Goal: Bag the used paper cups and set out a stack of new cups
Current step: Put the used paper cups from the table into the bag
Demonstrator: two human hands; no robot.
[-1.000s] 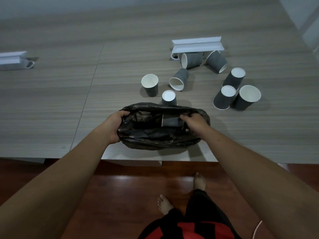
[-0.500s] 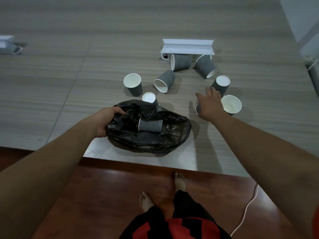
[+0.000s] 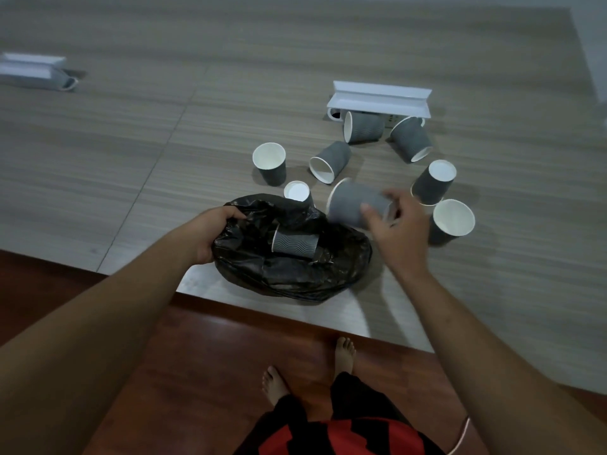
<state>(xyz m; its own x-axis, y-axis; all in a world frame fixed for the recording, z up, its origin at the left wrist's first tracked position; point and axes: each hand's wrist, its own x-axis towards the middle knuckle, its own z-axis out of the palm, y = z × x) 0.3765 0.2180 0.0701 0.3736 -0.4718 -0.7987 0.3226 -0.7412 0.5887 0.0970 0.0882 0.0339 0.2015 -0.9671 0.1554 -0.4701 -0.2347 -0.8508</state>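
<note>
A black rubbish bag (image 3: 289, 267) lies open at the table's near edge with one grey paper cup (image 3: 295, 245) on its side inside. My left hand (image 3: 210, 231) grips the bag's left rim. My right hand (image 3: 399, 228) holds another grey cup (image 3: 353, 205) tilted on its side just above the bag's right edge. Several more grey cups stand or lie beyond: an upright one (image 3: 271, 162), a tipped one (image 3: 328, 160), an upside-down one (image 3: 297, 193) behind the bag, and an upright one (image 3: 451, 221) beside my right hand.
A white folded holder (image 3: 377, 98) stands behind the cups, with two tipped cups (image 3: 363, 126) against it. Another white holder (image 3: 33, 70) sits far left. The wooden table (image 3: 131, 142) ends near me; my bare feet (image 3: 343, 353) stand on the brown floor.
My right hand reached out to the cups on the right, took hold of one and brought it back towards the bag. My left hand has kept its grip on the bag.
</note>
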